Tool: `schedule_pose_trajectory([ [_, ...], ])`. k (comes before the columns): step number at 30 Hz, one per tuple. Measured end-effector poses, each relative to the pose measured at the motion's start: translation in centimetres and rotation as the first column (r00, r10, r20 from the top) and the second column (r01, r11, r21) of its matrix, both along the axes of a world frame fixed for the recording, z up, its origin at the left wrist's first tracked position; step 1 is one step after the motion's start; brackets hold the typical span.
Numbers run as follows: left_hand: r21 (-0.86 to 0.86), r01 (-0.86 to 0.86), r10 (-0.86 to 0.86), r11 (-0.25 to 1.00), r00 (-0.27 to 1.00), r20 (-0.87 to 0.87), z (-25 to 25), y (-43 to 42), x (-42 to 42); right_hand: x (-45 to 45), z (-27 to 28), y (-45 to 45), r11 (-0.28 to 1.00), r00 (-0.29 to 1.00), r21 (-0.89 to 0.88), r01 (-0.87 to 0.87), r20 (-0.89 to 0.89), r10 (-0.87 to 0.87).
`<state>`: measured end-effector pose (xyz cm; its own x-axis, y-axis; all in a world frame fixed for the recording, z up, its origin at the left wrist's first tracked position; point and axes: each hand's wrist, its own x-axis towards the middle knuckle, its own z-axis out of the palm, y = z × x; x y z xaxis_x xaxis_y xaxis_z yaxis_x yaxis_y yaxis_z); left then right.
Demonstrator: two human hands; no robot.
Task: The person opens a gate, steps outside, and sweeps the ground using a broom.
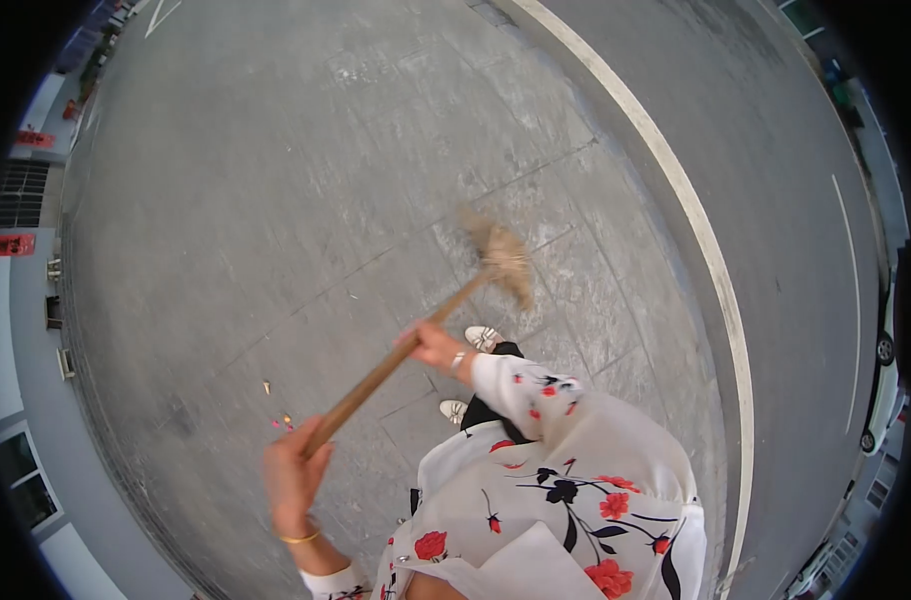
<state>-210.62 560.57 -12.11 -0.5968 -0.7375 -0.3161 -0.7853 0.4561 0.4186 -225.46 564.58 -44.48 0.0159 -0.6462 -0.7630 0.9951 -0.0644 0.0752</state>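
Note:
A broom (376,378) with a wooden handle slants across the lower middle of the view. Its straw head (504,258) is on or just above the grey pavement, blurred by motion. My left hand (294,468), with a gold bangle at the wrist, is closed on the upper end of the handle. Further down the stick, my right hand (436,345) is wrapped round it, a pale band at its wrist. Small bits of litter (284,422) lie on the ground just beyond my left hand.
My pale shoes (483,338) stand close to the handle on the paving (226,220). A white line (711,250) curves along the road on the right, where a white car (879,400) is parked. Buildings (36,340) line the left edge.

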Motion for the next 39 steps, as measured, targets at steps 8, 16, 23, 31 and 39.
schedule_pose_trajectory([
  [8,-0.212,-0.136,0.143,0.968,0.99,0.018,5.2,-0.3,-3.8,-1.6,6.9,-11.0,0.985,0.982,-0.079,-0.152,0.105,0.16],
  [16,0.136,-0.18,0.208,0.974,0.948,-0.239,-9.3,0.2,-7.6,-16.3,-3.9,-6.4,0.969,0.913,0.088,-0.231,-0.325,0.248],
  [23,0.142,-0.24,0.266,0.96,0.941,-0.208,-13.2,3.0,-7.4,-16.4,-6.4,-5.1,0.834,0.813,0.408,-0.372,-0.291,0.505],
  [31,0.096,-0.688,0.694,0.719,0.707,-0.136,-3.9,10.6,6.4,8.9,-1.8,-6.8,0.788,0.786,0.116,-0.605,-0.067,0.614],
  [39,0.055,-0.868,0.869,0.494,0.495,0.009,-6.6,32.6,16.6,22.6,0.8,8.1,0.483,0.472,0.128,-0.866,-0.105,0.875],
])
